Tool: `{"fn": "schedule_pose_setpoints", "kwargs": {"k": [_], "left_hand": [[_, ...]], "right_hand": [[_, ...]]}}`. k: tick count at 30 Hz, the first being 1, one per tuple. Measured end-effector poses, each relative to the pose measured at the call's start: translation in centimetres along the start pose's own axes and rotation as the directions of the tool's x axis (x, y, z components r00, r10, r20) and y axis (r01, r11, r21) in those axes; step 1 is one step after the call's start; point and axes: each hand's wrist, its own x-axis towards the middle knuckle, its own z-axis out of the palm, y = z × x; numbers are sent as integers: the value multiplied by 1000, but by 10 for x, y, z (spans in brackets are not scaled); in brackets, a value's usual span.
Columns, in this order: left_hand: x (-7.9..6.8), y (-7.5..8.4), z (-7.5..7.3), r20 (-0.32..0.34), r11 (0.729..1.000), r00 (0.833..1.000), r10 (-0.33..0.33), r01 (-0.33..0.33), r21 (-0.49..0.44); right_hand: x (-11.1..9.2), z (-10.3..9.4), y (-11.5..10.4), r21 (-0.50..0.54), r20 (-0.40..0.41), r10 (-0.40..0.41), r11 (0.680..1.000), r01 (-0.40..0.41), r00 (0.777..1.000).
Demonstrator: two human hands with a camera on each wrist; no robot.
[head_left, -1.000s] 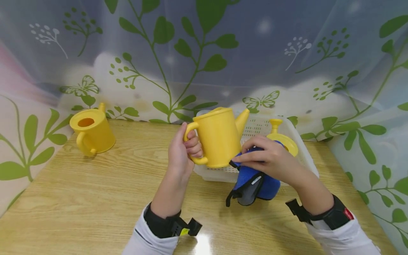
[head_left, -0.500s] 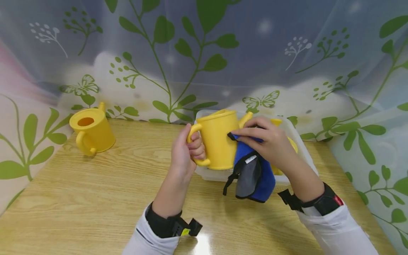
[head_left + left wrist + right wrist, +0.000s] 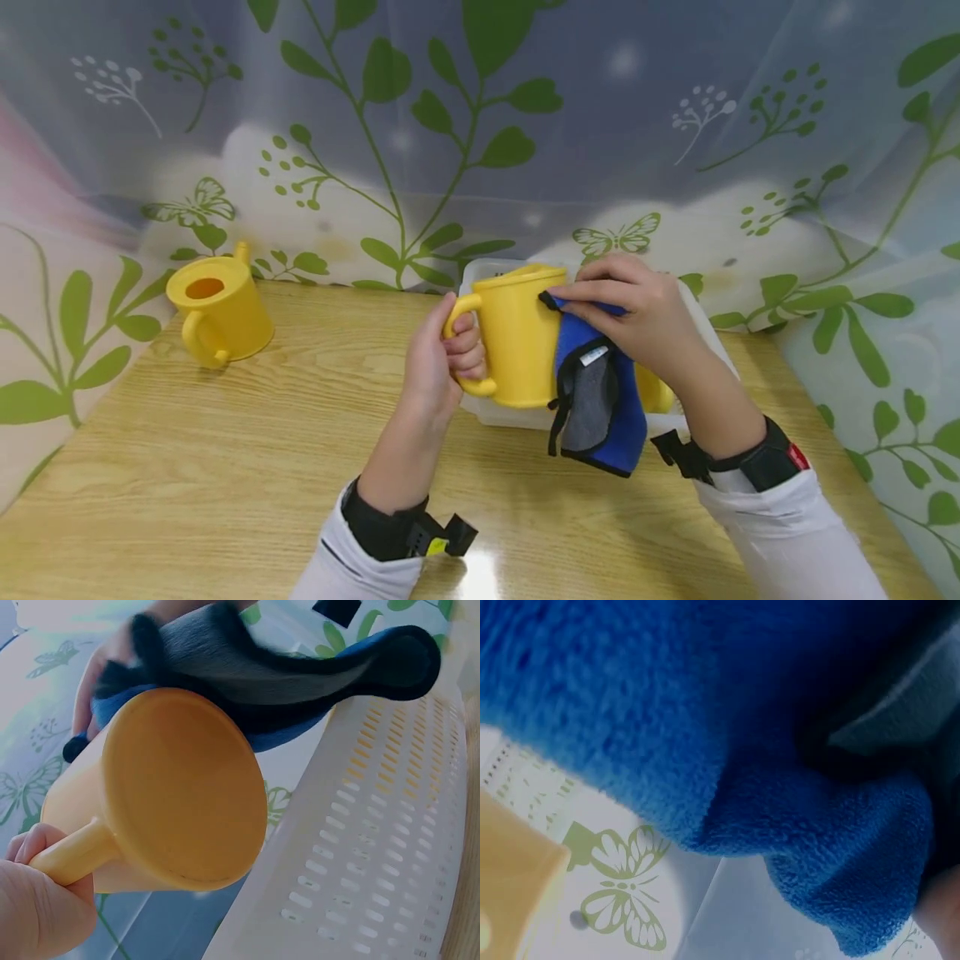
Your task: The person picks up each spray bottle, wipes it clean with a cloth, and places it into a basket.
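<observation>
My left hand (image 3: 442,358) grips the handle of a yellow watering can (image 3: 520,342), held up in front of a white basket. With my right hand (image 3: 637,308) I pinch a blue and grey cloth (image 3: 630,417) with black edging against the can's right side, near the rim. The cloth's lower part hangs loose. The can's spout is hidden behind the right hand and cloth. In the left wrist view the can's round base (image 3: 184,795) faces the camera, and the cloth (image 3: 247,671) lies along its side. Blue fabric (image 3: 630,712) fills most of the right wrist view.
A second yellow watering can (image 3: 251,321) stands at the table's back left, its top opening showing. The white perforated basket (image 3: 487,412) sits behind the hands, with a yellow thing (image 3: 654,390) partly visible in it. A leaf-printed fabric backdrop (image 3: 315,225) borders the wooden table (image 3: 247,467).
The cloth and right hand have moved upward along the can's side to near the rim. The held can has shifted slightly right and down, and its spout has become hidden.
</observation>
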Motion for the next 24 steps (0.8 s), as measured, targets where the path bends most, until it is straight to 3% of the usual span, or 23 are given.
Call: {"fn": "schedule_pose_setpoints", "kwargs": {"k": [4, 9, 19, 24], "left_hand": [[0, 3, -2, -2, 1000, 1000, 20, -20, -14], [0, 6, -4, -6, 999, 999, 43, -43, -10], [0, 9, -7, 0, 998, 998, 67, -67, 7], [0, 10, -7, 29, 998, 998, 56, -56, -6]], "right_hand": [[-7, 0, -4, 55, 42, -81, 995, 79, 996], [-19, 3, -7, 132, 56, -127, 984, 119, 990], [-42, 3, -7, 261, 142, -187, 954, 145, 972], [-43, 2, -6, 294, 125, -186, 945, 143, 975]]}}
